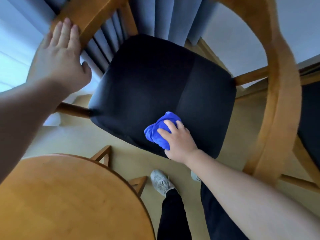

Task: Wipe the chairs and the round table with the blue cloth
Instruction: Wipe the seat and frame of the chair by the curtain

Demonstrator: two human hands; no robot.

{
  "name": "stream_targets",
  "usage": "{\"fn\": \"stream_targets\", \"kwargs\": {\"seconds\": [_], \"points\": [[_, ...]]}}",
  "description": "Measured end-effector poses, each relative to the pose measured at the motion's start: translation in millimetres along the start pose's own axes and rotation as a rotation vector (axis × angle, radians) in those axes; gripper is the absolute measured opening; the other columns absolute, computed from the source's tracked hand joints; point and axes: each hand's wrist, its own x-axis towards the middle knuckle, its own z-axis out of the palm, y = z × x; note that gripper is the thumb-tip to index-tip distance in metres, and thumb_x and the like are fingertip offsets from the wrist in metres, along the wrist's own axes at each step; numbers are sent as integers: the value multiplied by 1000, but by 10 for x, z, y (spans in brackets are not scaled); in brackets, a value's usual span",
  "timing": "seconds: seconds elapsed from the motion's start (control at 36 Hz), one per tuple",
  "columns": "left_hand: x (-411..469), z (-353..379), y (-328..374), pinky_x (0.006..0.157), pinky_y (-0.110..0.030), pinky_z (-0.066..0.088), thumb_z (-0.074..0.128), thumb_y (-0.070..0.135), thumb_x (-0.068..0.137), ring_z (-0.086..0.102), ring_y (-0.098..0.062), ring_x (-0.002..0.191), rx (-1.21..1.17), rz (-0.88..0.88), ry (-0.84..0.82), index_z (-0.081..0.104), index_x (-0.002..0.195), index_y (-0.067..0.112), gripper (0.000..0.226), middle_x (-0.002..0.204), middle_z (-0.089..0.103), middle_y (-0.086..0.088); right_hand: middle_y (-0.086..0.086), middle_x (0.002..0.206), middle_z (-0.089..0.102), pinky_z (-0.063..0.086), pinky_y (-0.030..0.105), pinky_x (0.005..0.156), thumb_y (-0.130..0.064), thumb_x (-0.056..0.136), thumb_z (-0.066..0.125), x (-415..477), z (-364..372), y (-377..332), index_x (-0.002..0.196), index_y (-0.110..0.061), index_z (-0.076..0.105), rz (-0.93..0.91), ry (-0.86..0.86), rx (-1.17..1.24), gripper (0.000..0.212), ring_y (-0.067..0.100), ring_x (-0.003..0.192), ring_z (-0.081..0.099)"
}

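Note:
A wooden chair with a black padded seat (155,80) stands in front of me, its curved wooden back and armrest (278,94) sweeping round on the right. My right hand (178,141) grips a bunched blue cloth (159,130) and presses it on the near part of the seat. My left hand (60,54) rests with straight fingers against the wooden backrest (91,16) at the upper left. The round wooden table (65,200) fills the lower left.
Grey curtains (155,16) hang behind the chair. A second dark-seated chair (310,122) shows at the right edge. My feet in grey shoes (161,182) stand on the beige floor between table and chair. The table's wooden legs (103,155) stick out near the seat.

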Motion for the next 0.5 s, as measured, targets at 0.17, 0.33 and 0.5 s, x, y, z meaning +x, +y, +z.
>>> {"fn": "stream_targets", "kwargs": {"seconds": [0.17,0.33,0.5], "points": [[-134,61,234,118,-40,8,42,23,79,19,-33,143,-47,118,15,25,145,-1,72,153,24,-21,7,132,45,52,52,80,-20,58,74,-147,110,227,118,-22,56,-20,102,11,63,43,104,49],[-510,330,790,114,-39,20,43,15,82,28,-32,139,-212,112,-182,35,142,1,62,148,37,-18,9,133,46,49,55,83,-19,61,68,-122,-26,196,118,-22,56,-29,185,51,59,43,107,45],[-881,602,1160,114,-37,18,57,-4,79,34,-32,137,-269,58,-262,41,139,0,62,144,43,-18,9,138,43,48,54,89,-21,63,66,-595,197,-139,118,-22,52,16,276,227,56,45,115,46]]}}
